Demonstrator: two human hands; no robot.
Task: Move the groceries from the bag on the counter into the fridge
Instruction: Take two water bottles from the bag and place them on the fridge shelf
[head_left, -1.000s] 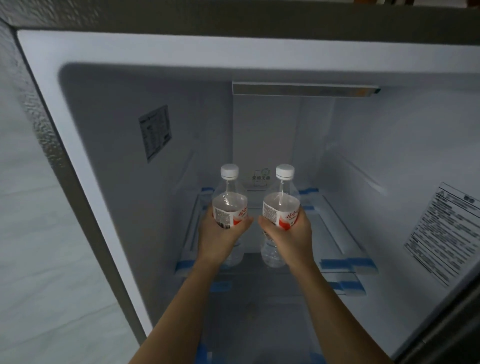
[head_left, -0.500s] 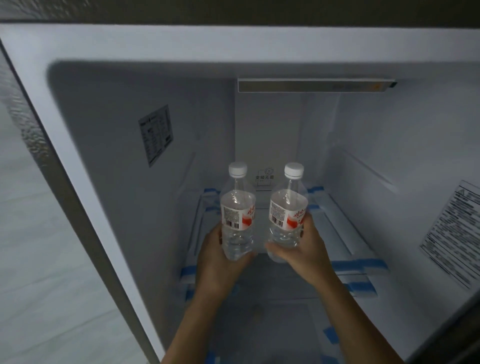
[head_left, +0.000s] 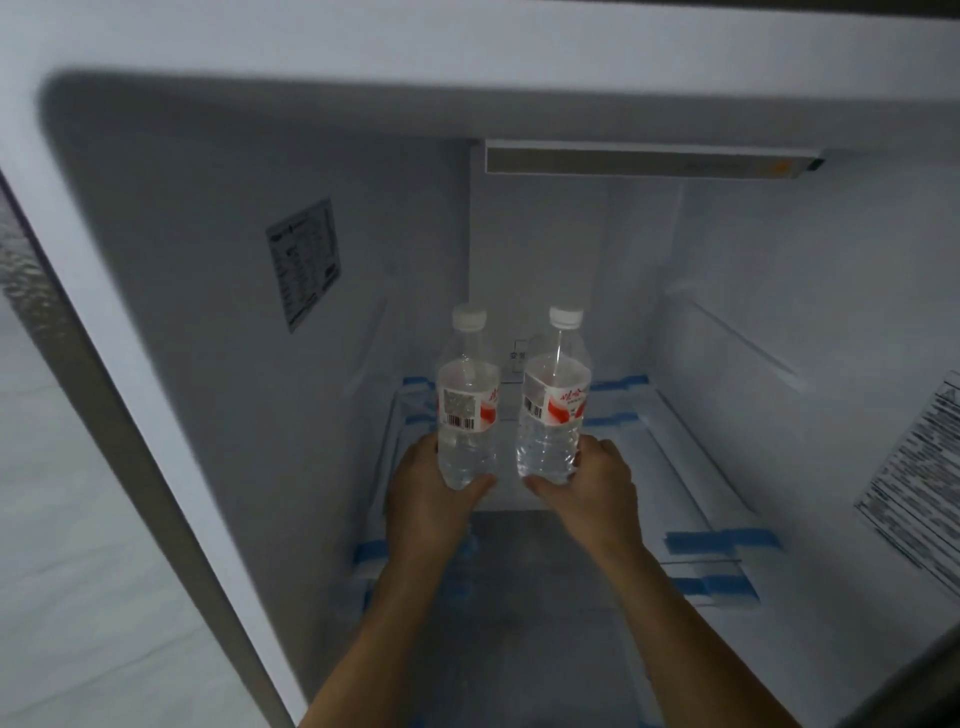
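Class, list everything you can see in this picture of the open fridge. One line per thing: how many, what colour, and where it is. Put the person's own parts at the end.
water bottle: two, clear with white caps and red and white labels, upright side by side inside the fridge, one in each hand
fridge: one, white inside, open, filling the view
shelf: one, clear, taped with blue strips, behind and beside the bottles
light bar: one, pale, top of the back wall
sticker: one, dark, left inner wall
printed sheet: one, white with black text, right inner wall
left hand: holds the left bottle low down
right hand: holds the right bottle low down
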